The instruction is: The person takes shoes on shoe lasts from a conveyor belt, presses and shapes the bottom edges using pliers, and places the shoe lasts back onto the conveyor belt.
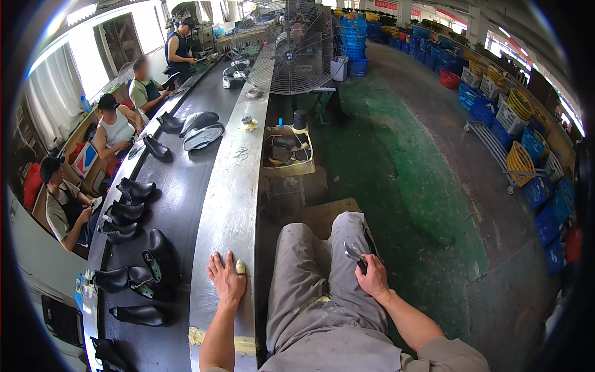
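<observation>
My left hand (227, 280) lies flat on the bare metal ledge (230, 186) beside the conveyor belt, fingers spread. A pale wrap (240, 267) covers one fingertip. Over my right thigh, my right hand (374, 280) is closed around a pliers-like tool (355, 253) with a bright metal head and black handle; my fingers hide part of it. Left of the ledge, the dark belt (186, 211) carries several black ankle boots, among them a boot (162, 251) standing near my left hand and another (137, 315) lying on its side.
A large caged fan (290, 56) stands ahead. Before it sits an open box (288, 152) with dark items inside. Several people work along the belt's far left side. Stacked blue crates (471, 102) and a wheeled rack (493, 149) line the right, beyond the green floor (403, 180).
</observation>
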The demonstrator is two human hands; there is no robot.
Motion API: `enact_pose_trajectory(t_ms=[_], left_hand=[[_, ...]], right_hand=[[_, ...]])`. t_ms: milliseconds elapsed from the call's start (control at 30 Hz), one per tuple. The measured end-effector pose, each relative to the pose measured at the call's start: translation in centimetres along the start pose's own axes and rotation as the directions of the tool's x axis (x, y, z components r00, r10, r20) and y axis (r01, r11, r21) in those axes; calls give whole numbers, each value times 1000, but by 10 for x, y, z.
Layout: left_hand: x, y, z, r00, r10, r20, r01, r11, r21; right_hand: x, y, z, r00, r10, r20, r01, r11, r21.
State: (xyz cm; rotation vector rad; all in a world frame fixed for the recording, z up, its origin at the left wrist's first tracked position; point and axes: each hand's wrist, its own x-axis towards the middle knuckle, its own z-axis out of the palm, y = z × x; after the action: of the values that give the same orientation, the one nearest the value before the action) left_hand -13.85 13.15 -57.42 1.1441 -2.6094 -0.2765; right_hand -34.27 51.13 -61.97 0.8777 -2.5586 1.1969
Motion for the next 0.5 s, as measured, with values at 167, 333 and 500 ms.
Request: enact_pose_trajectory(t_ms=[167, 333, 500], left_hand=[[6, 7, 0, 1000, -1, 0, 1, 1000, -4], [7, 0, 0, 1000, -4, -6, 4, 1000, 0], [4, -12, -6, 1000, -16, -4, 16, 999, 33]], right_hand=[[5, 7, 2, 997, -56, -48, 55, 998, -29], [8, -1, 7, 999, -17, -52, 15, 999, -37], [6, -8, 16, 999, -20, -49, 19, 999, -29]])
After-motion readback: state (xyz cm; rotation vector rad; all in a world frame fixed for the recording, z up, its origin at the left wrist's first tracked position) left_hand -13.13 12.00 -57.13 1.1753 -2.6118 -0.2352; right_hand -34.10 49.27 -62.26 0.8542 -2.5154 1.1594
